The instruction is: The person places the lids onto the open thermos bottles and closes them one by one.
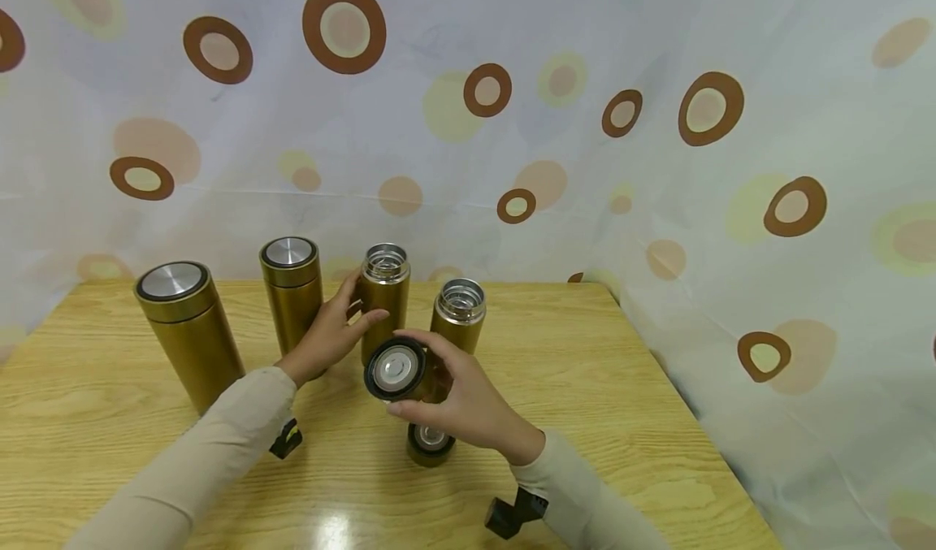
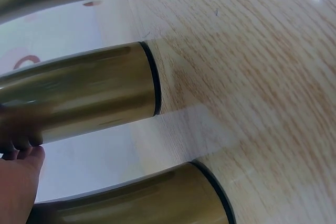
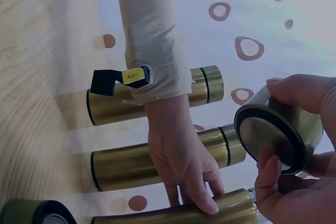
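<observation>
My left hand (image 1: 332, 335) grips the side of an open gold thermos (image 1: 385, 294), thumb across its front. The steel mouth and threads show at its top. In the left wrist view the fingers curl behind this thermos (image 2: 89, 93). Held by its sides between thumb and fingers, a gold thermos lid (image 1: 396, 369) is in my right hand (image 1: 475, 396), its round underside turned toward the head camera. Behind this lid stands another open thermos (image 1: 461, 310), partly hidden. A second lid (image 1: 430, 444) lies on the table below the right hand, underside up.
Two lidded gold thermoses stand to the left: a near one (image 1: 190, 331) behind the left forearm and a farther one (image 1: 291, 290) beside the left hand. The wooden table (image 1: 585, 404) meets a patterned curtain (image 1: 453, 30) at the back and right.
</observation>
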The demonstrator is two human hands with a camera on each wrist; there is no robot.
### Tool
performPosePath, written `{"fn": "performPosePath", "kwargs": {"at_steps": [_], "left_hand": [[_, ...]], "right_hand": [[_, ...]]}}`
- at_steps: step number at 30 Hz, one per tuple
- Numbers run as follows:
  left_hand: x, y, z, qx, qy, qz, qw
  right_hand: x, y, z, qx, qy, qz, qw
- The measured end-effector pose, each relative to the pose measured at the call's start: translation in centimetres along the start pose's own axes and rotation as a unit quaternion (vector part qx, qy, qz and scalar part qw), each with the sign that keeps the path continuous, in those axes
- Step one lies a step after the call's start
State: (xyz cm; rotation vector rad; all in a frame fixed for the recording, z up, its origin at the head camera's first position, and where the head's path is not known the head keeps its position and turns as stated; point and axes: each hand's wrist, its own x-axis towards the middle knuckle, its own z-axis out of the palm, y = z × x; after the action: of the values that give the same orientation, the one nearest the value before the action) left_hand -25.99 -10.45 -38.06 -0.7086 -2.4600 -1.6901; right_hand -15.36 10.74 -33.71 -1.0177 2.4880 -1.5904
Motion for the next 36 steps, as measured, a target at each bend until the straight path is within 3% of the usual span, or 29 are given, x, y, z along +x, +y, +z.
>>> {"fn": "performPosePath", "kwargs": {"at_steps": [4,12,15,19,25,31,36], "left_hand": [[0.4,-1.4,0.1,0.009,0.005,0.009,0.9999],[0.4,-1.4,0.2,0.003,0.006,0.017,0.9998],[0.4,-1.3,0.1,0.003,0.006,0.013,0.9999],[0.4,-1.3,0.1,0.003,0.005,0.011,0.9999],[0.3,-1.4,0.1,0.001,0.004,0.003,1.0000],[0.3,-1.4,0.1,0.000,0.003,0.003,1.0000],[0.3,-1.3,0.1,-0.001,0.002,0.001,1.0000]], "right_hand": [[-0.1,-0.4,-0.5,0.024,0.016,-0.027,0.9992],[-0.2,-1.9,-1.6,0.028,0.043,-0.098,0.9939],[0.1,-2.2,-2.3,0.026,0.050,-0.092,0.9941],[0.4,-2.5,-3.2,0.013,0.072,-0.054,0.9959],[0.9,-2.9,-4.4,0.030,0.132,-0.018,0.9906],[1.5,-2.9,-5.8,0.076,0.158,-0.061,0.9826],[2.5,-2.9,-6.9,0.038,0.158,-0.096,0.9820]]}}
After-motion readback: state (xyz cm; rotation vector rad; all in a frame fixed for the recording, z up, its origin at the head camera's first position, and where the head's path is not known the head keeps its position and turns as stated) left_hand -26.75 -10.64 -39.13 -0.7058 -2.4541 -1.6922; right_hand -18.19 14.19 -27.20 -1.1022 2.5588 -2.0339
